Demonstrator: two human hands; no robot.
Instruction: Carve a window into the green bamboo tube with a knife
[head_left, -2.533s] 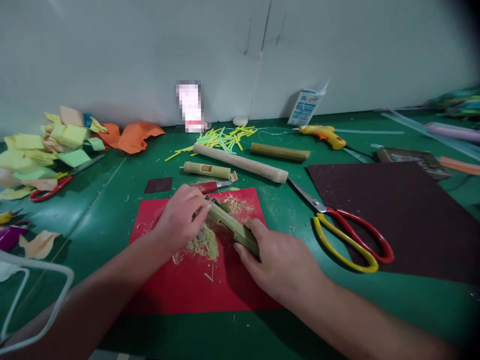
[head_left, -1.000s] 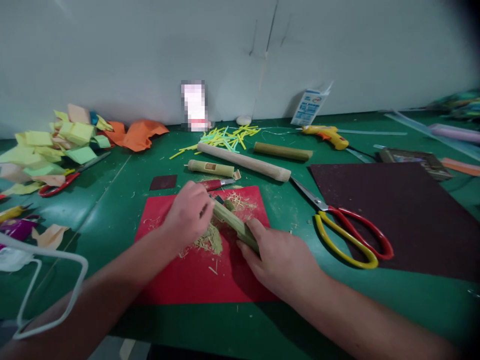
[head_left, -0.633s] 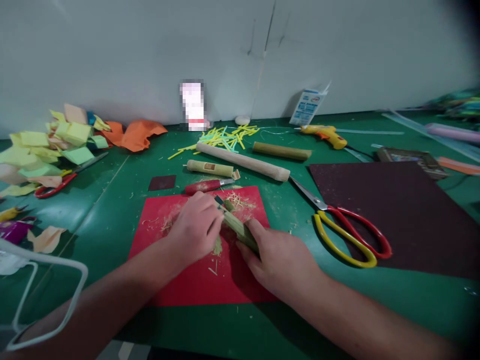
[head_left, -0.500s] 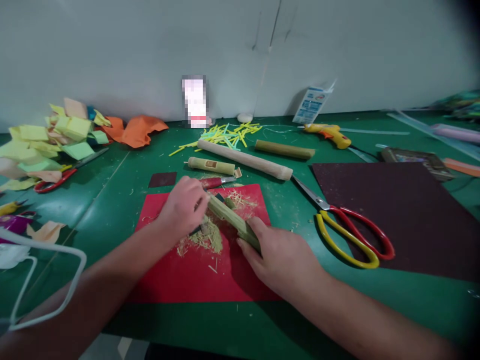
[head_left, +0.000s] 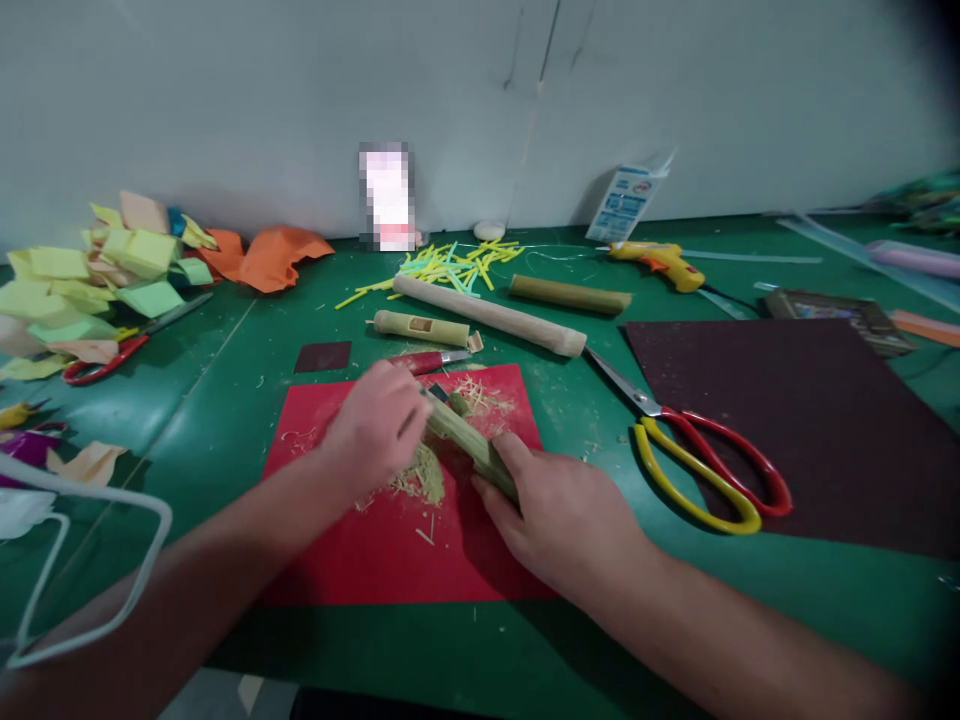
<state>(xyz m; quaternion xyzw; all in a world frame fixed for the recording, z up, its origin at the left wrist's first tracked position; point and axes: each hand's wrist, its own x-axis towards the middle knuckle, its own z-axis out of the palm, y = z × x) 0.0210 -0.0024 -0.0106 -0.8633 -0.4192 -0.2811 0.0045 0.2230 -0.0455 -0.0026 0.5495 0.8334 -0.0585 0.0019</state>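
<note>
1. Bamboo stick [head_left: 469,445] on red mat [head_left: 352,560]; right hand [head_left: 562,510] fingers wrapped round its near end.
2. Left hand [head_left: 375,425] fingers curled on small blade [head_left: 437,392] at stick's far end.
3. Shavings [head_left: 424,478] at stick's 7 o'clock; knife [head_left: 420,362] at 12; scissors [head_left: 697,455] at 3, apart.

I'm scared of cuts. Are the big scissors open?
Shut. The scissors show one narrow blade strip, and the handle loops lie close together.

A green table [head_left: 217,390] spreads beneath the left hand [head_left: 371,430] and right hand [head_left: 559,510]. Beyond them, a plain pale grey wall [head_left: 225,100] rises from its far edge, with thin dark cracks [head_left: 550,40]. The light is dim and even.
</note>
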